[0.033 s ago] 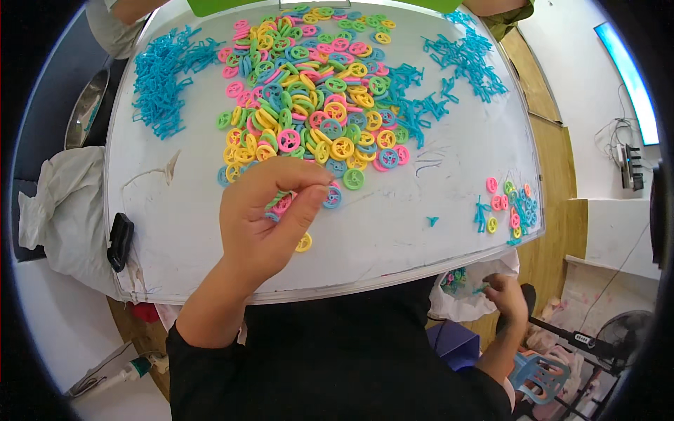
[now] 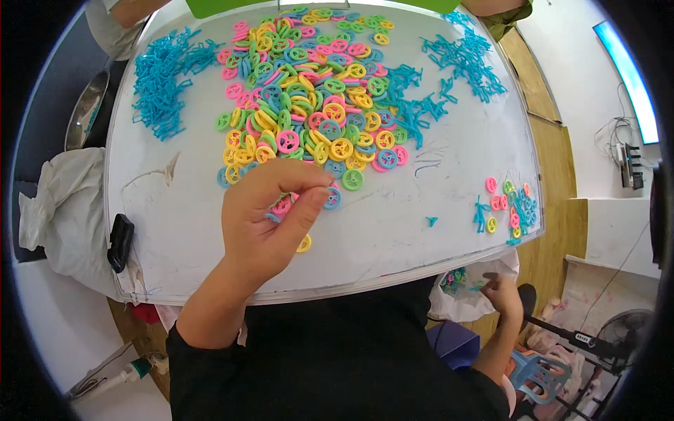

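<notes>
My left hand is over the table just in front of a heap of small plastic wheels in pink, yellow, green and blue. Its thumb and forefinger are pinched together; what they hold, if anything, is hidden. Pink and blue wheels show through the gap of the curled hand; I cannot tell whether they are held or lie beneath. Beside the fingertips lies a blue wheel. Off the table's front right edge, my right hand is above a white bag, fingers apart. A small teal piece shows just below them.
Teal plastic connectors lie in piles at the far left and far right. A small group of wheels and connectors sits near the right edge. A black case lies at the left edge. Another person's arms reach the far side.
My right hand's fingers have loosened, and the teal piece that was at their tips is now apart from them, over the bag. My left hand has hardly moved.
</notes>
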Demonstrator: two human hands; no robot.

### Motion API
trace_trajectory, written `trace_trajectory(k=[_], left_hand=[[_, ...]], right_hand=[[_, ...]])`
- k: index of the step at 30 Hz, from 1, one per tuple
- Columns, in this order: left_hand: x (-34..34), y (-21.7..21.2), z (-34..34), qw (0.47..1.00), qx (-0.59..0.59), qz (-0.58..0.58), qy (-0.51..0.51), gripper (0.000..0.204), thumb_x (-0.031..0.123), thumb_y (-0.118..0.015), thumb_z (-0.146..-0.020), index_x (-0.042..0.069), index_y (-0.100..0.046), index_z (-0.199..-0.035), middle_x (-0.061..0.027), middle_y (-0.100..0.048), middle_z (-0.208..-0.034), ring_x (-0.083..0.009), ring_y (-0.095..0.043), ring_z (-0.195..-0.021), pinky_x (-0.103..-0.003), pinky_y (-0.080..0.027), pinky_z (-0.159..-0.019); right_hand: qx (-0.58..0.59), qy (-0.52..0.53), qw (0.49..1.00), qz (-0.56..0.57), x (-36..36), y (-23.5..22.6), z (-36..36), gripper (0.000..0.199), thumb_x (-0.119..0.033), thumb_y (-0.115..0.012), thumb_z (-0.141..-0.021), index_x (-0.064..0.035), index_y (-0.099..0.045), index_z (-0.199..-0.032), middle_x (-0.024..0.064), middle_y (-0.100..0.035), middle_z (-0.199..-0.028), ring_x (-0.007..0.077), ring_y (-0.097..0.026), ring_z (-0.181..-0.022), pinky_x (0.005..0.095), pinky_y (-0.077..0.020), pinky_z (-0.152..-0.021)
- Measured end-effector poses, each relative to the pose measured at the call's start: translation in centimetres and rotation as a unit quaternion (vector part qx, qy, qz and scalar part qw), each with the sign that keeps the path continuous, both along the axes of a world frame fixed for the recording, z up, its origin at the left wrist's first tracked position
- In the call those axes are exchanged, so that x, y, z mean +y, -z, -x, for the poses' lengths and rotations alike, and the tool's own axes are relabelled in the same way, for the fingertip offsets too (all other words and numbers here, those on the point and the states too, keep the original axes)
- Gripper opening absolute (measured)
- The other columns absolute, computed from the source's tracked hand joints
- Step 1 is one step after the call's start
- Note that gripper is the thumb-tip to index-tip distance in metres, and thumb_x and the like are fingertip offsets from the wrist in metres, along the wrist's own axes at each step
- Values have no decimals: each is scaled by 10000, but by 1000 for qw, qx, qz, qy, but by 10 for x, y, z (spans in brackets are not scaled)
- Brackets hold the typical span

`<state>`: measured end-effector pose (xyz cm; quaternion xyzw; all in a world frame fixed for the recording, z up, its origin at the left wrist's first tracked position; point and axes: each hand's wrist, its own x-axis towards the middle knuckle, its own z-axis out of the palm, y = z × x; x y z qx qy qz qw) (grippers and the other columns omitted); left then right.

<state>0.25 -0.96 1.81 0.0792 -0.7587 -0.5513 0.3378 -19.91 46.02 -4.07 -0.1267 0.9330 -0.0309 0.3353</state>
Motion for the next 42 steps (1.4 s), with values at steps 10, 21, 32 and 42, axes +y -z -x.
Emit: trace_trajectory(k=[10,21,32,42], left_hand=[[3,6,3,999,-27,-17,-16,104,-17,-675,-872,-1,-689,-974,-79,-704,-933,-145,-662,-829,-264,-510,-733],[4,1,6,999,-28,34,-11,104,-20,-702,-840,21,-691,-935,-80,-696,-884,-163,-658,-782,-273,-510,-691],[-1,-3,4,999,-39,32,-6,103,-19,-685,-853,16,-688,-950,-80,-699,-904,-159,-664,-807,-270,-506,-713],[-9,8,0,994,3,-87,-60,126,21,-690,-887,16,-679,-1013,-48,-692,-913,-106,-652,-792,-239,-521,-712]], right_hand=[[130,-178,909,354,-157,-88,-7,70,7,-656,-852,31,-678,-914,93,-646,-693,140,-619,-594,286,-496,-582],[357,-382,784,335,-324,-53,59,315,36,-601,-827,-86,-680,-1106,100,-625,-1013,291,-622,-955,368,-518,-810],[395,-412,759,313,-314,-43,73,391,26,-683,-765,-98,-697,-1136,96,-613,-1041,277,-607,-932,378,-519,-797],[323,-321,807,377,-300,-55,63,288,6,-632,-861,-15,-675,-1145,127,-640,-903,276,-608,-806,330,-497,-723]])
